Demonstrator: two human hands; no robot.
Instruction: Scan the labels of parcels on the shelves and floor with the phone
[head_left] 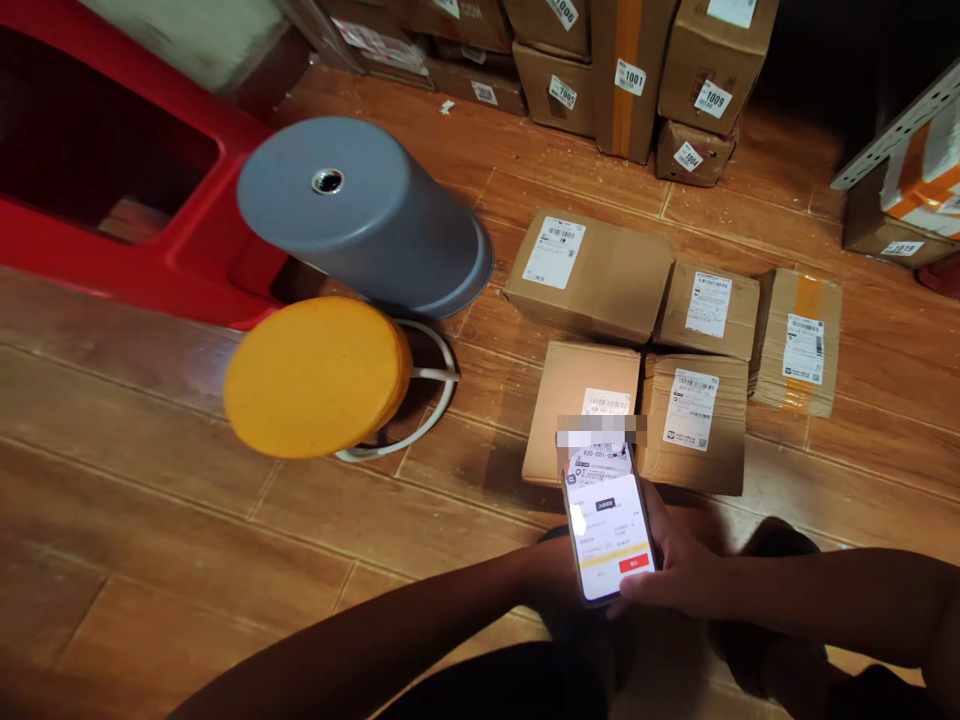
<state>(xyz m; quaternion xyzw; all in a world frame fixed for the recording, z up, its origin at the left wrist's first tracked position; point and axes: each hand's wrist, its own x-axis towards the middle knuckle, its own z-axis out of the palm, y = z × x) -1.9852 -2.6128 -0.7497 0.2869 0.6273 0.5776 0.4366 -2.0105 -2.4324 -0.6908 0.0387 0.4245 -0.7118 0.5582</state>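
Note:
A lit smartphone (606, 540) is tilted over the parcels, its screen showing a camera picture of a label above a white panel with a red button. My right hand (679, 565) grips it from the right, the thumb at the screen's lower edge and the other fingers partly behind it. My left hand (553, 575) is at the phone's left edge, its fingers hidden in shadow and behind the phone. Just beyond the phone lies a labelled cardboard box (577, 385), partly covered by it. Another labelled box (727, 430) sits to its right.
More labelled parcels (619, 265) lie on the wood-look floor (172, 520). A yellow round-topped stool (315, 375), a grey tapered stool (375, 210) and a red plastic piece (202, 250) stand left. Numbered boxes (559, 95) are stacked behind; a metal shelf (896, 125) is right.

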